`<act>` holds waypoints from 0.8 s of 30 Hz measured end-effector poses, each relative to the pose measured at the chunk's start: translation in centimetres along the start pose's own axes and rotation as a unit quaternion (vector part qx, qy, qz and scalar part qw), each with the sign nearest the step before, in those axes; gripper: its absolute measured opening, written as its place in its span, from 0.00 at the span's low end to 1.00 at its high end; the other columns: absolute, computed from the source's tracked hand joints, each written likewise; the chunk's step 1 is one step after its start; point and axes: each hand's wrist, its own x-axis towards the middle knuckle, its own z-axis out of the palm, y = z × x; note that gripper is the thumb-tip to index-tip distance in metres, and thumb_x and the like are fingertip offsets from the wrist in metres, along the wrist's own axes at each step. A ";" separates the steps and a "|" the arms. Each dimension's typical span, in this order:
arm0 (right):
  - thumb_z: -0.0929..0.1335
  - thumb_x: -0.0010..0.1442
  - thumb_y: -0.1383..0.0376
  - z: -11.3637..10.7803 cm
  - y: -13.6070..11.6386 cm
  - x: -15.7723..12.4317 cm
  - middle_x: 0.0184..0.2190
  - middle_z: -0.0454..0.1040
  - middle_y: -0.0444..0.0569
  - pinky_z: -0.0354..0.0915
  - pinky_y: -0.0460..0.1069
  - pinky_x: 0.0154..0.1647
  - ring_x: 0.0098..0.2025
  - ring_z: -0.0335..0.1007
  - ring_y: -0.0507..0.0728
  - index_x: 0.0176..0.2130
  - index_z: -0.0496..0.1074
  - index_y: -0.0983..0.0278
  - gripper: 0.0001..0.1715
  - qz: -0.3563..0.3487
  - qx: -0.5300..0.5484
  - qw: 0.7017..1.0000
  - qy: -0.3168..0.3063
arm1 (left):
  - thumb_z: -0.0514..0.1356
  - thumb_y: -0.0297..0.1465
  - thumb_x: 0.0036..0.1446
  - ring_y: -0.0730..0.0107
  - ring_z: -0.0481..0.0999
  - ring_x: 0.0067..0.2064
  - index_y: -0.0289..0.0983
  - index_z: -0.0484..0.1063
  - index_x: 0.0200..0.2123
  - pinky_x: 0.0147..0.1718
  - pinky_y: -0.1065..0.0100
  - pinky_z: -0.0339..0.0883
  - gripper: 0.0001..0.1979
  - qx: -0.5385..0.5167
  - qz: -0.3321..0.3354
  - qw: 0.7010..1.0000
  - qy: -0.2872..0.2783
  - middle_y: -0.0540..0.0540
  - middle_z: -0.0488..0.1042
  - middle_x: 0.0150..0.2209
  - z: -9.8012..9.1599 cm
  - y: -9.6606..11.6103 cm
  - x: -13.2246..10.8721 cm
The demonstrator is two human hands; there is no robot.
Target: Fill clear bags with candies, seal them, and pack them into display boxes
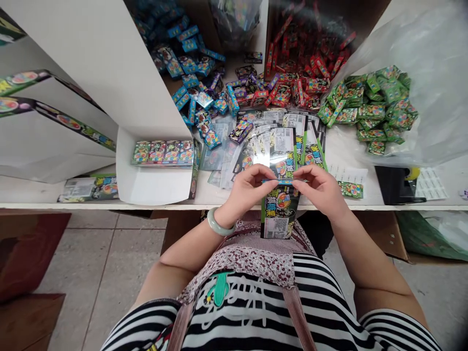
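At the table's front edge, my left hand (254,186) and my right hand (317,187) pinch the two ends of the top of a black and green printed packet (278,212). A thin blue edge shows between my fingertips, and the packet hangs down over the table edge. Just beyond my hands lies a fanned stack of similar printed packets (283,141). Blue boxes (188,63), purple boxes (241,130) and red boxes (283,95) are heaped behind the stack. More small boxes, green ones (371,109), lie on clear plastic at the right.
A white open carton (155,187) with a row of small boxes (163,152) stands left. One green box (351,189) lies right of my right hand. Farther right are a black tape dispenser (395,185) and a sticker sheet (431,184). Tall white cardboard (109,58) rises at the left.
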 end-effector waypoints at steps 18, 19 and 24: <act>0.70 0.64 0.61 -1.0 -0.5 -0.7 0.37 0.77 0.49 0.71 0.49 0.35 0.42 0.75 0.57 0.33 0.77 0.59 0.07 -0.095 -0.085 0.990 -0.057 | 0.68 0.35 0.58 0.73 0.75 0.35 0.36 0.74 0.28 0.37 0.68 0.71 0.10 0.031 -0.028 0.993 -0.111 0.47 0.78 0.32 -2.3 0.9 0.9; 0.70 0.64 0.62 -1.0 -0.3 -0.9 0.37 0.77 0.49 0.72 0.49 0.35 0.42 0.75 0.57 0.34 0.77 0.59 0.06 -0.101 -0.086 0.989 -0.058 | 0.67 0.35 0.58 0.72 0.76 0.36 0.36 0.75 0.28 0.38 0.67 0.71 0.10 0.037 -0.027 0.992 -0.119 0.46 0.78 0.33 -2.4 1.0 0.9; 0.74 0.59 0.65 -0.9 0.5 -1.7 0.43 0.76 0.49 0.75 0.50 0.38 0.44 0.75 0.56 0.41 0.77 0.57 0.07 -0.127 -0.090 0.986 -0.064 | 0.67 0.38 0.58 0.70 0.79 0.39 0.36 0.77 0.31 0.43 0.66 0.74 0.11 0.018 -0.073 0.984 -0.162 0.45 0.81 0.36 -2.8 1.0 1.4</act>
